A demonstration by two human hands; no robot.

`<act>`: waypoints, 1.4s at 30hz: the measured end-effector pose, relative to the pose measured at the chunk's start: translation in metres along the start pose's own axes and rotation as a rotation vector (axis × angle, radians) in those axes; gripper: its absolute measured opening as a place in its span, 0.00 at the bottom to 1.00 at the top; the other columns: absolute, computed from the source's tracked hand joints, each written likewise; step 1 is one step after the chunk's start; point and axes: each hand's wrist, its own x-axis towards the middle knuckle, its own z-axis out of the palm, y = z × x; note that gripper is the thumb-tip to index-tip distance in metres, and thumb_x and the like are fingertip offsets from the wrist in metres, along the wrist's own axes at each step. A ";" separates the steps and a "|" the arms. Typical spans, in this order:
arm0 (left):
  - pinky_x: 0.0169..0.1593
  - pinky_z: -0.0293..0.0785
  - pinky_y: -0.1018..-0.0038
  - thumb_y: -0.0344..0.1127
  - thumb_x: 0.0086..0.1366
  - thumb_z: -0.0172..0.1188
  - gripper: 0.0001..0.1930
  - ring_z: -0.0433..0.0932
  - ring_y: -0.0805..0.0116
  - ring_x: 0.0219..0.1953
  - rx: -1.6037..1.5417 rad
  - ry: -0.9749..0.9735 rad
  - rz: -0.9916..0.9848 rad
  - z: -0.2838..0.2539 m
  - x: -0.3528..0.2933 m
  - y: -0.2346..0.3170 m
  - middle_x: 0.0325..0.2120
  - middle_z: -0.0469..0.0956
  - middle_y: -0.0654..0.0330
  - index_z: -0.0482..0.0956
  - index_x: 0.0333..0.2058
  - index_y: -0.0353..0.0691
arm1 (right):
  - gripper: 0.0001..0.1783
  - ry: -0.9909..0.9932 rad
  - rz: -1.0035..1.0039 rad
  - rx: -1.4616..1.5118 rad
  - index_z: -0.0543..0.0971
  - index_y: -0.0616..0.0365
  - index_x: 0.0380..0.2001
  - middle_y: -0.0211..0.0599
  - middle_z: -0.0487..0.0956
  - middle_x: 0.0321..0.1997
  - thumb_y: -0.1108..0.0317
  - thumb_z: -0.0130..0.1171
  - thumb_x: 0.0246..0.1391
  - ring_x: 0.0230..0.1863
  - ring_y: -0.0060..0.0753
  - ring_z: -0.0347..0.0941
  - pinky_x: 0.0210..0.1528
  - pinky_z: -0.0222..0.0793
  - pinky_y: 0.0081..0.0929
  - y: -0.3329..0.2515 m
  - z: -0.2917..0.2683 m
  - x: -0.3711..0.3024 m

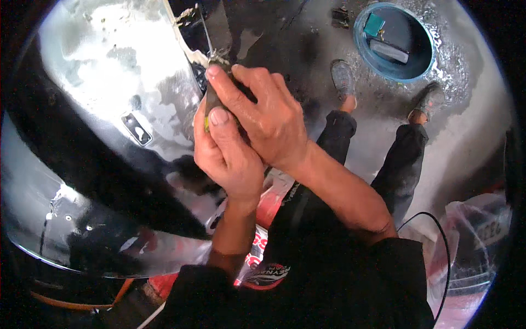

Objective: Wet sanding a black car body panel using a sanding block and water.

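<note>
My left hand (233,159) is closed around a flat grey tool (213,97) with a yellow-green part showing at its handle; its exact kind is hidden by my fingers. Over it lies my right hand (271,118), index finger stretched along the tool and the other fingers curled against it. The front of the tool meets the ragged, cream-coloured edge (192,54) of a glossy dark panel (159,98), which looks like car bodywork. Crumbly light scraps sit at this edge by my fingertips, and a thin pale strip (207,33) runs up from there.
A slotted recess (136,129) is set into the panel. On the wet floor at upper right stands a round blue tub (359,41) holding a teal block (375,24) and a grey block (389,50). My shoes are below it. A black cable (446,241) loops beside plastic sheeting (471,236).
</note>
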 end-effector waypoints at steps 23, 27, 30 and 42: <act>0.58 0.74 0.67 0.37 0.80 0.43 0.24 0.79 0.61 0.55 -0.020 -0.056 -0.092 0.004 0.010 0.006 0.55 0.80 0.47 0.72 0.62 0.21 | 0.30 -0.069 -0.028 -0.024 0.78 0.49 0.63 0.39 0.76 0.47 0.55 0.61 0.57 0.35 0.41 0.71 0.36 0.73 0.36 0.011 -0.010 0.022; 0.52 0.74 0.71 0.39 0.81 0.43 0.21 0.78 0.70 0.48 -0.045 0.031 -0.040 0.003 -0.011 -0.002 0.49 0.81 0.55 0.75 0.59 0.29 | 0.29 -0.086 -0.037 -0.035 0.79 0.49 0.62 0.39 0.76 0.46 0.55 0.61 0.57 0.34 0.41 0.70 0.36 0.72 0.36 0.004 -0.011 -0.002; 0.56 0.74 0.68 0.39 0.80 0.43 0.25 0.79 0.62 0.52 -0.029 0.045 -0.054 0.004 -0.010 -0.001 0.53 0.80 0.48 0.72 0.62 0.22 | 0.29 -0.072 -0.041 -0.001 0.79 0.49 0.62 0.40 0.76 0.47 0.55 0.61 0.57 0.34 0.41 0.70 0.36 0.72 0.36 0.006 -0.008 0.001; 0.53 0.74 0.71 0.38 0.80 0.46 0.23 0.79 0.67 0.49 0.009 0.038 -0.041 0.002 -0.007 -0.001 0.50 0.81 0.52 0.75 0.60 0.24 | 0.30 -0.077 -0.022 0.004 0.77 0.48 0.63 0.39 0.74 0.44 0.56 0.62 0.57 0.37 0.45 0.72 0.36 0.74 0.39 0.005 -0.008 0.002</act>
